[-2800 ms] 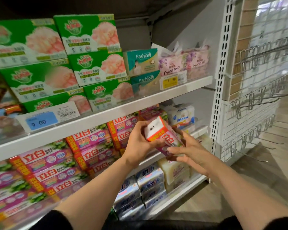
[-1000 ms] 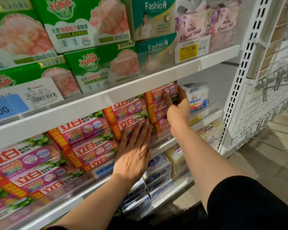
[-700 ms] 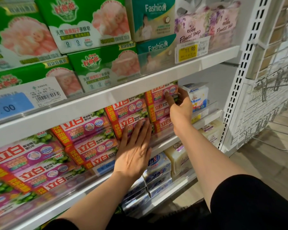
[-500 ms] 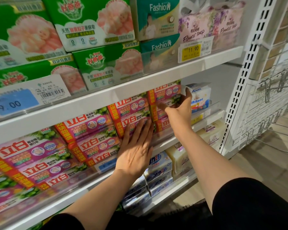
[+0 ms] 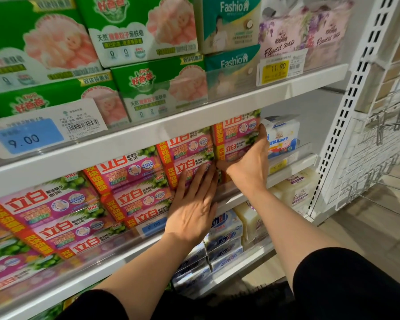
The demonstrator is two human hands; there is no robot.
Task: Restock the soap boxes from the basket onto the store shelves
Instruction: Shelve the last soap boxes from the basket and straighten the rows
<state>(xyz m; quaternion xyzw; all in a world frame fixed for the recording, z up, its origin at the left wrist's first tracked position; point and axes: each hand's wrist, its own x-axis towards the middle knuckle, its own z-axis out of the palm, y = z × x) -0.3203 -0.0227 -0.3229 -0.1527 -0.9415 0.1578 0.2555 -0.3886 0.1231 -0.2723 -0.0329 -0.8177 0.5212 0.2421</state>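
Note:
Pink and red soap boxes [image 5: 129,172] fill the middle shelf [image 5: 97,271] in stacked rows. My left hand [image 5: 192,204] lies flat with straight fingers against the front of a stack near the middle. My right hand [image 5: 247,162] presses on the rightmost pink stack [image 5: 236,132], fingers running up its right side and thumb stretched left across the front. That stack sits against a white and blue soap box [image 5: 282,137]. The basket is out of view.
Green soap boxes [image 5: 143,31], teal Fashio boxes [image 5: 229,26] and flower soap packs [image 5: 305,33] stand on the upper shelf [image 5: 240,100]. Blue and white soap packs [image 5: 224,236] sit on the lower shelf. A slotted upright [image 5: 346,112] and wire hooks [image 5: 383,125] are at the right.
The box I held in both hands now stands in the rightmost pink stack. My right hand slid from the stack's front to its right side. My left hand stayed flat on the boxes.

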